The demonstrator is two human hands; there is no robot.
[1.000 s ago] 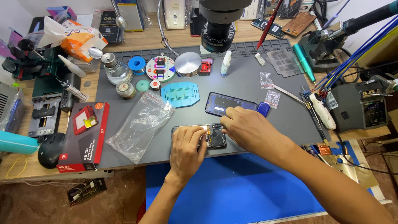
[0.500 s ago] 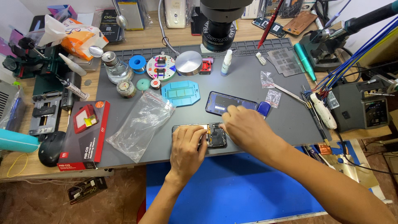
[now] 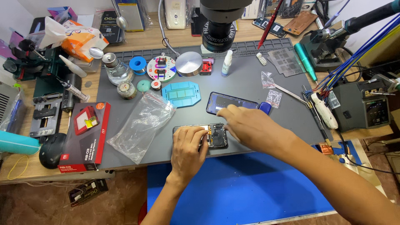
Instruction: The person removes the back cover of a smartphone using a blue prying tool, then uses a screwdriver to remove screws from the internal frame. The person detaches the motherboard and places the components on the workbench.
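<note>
On the grey tabletop mat [image 3: 250, 83], an opened black phone [image 3: 216, 135] is pinned by the left hand [image 3: 187, 146], fingers pressed together, and touched by the spread right hand [image 3: 250, 127].

Wooden counter [image 3: 250, 31] under a grey work mat [image 3: 250, 81], opened phone [image 3: 214, 135] at the mat's near edge, clear plastic bag [image 3: 141, 125] left of it, red-and-black box [image 3: 83, 135] over the mat's left edge, teal frame [image 3: 181, 93] mid-mat

I sit at a wooden desk [image 3: 250, 31] whose middle is covered by a grey work mat [image 3: 246, 85]. Below its front edge lies a blue sheet [image 3: 233, 187], and beside that the brown tiled floor [image 3: 50, 208]. A white wall [image 3: 41, 5] runs behind the desk. The light is bright and even.
</note>
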